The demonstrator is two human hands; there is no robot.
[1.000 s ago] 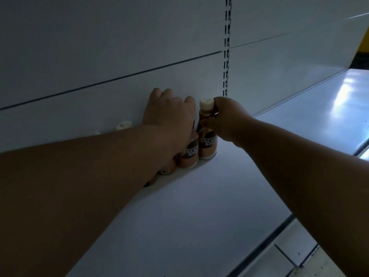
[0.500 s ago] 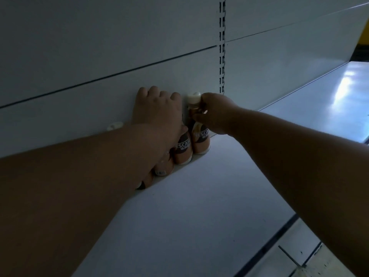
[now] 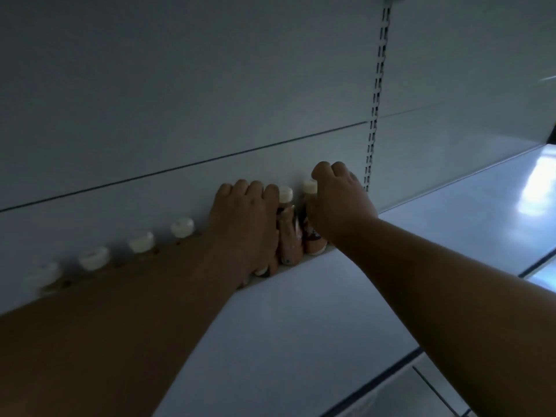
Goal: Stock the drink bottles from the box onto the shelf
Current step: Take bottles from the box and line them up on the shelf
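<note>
A row of small brown drink bottles with cream caps (image 3: 182,227) stands along the back panel of the white shelf (image 3: 301,311). My left hand (image 3: 245,224) lies over the row near its right end, fingers wrapped on a bottle beneath it. Right beside it stands another bottle (image 3: 285,195). My right hand (image 3: 338,200) grips the end bottle (image 3: 313,236) at the far right of the row. My left forearm hides the bodies of the bottles further left, so only their caps show. The box is out of view.
A slotted upright (image 3: 376,94) runs down the back panel just right of my right hand. The shelf continues to the right, with a bright reflection (image 3: 538,182). The shelf's front edge (image 3: 376,377) crosses the lower right.
The view has tilted up and more caps of the row now show on the left. Both hands stay on the bottles at the right end, pressed against the back panel.
</note>
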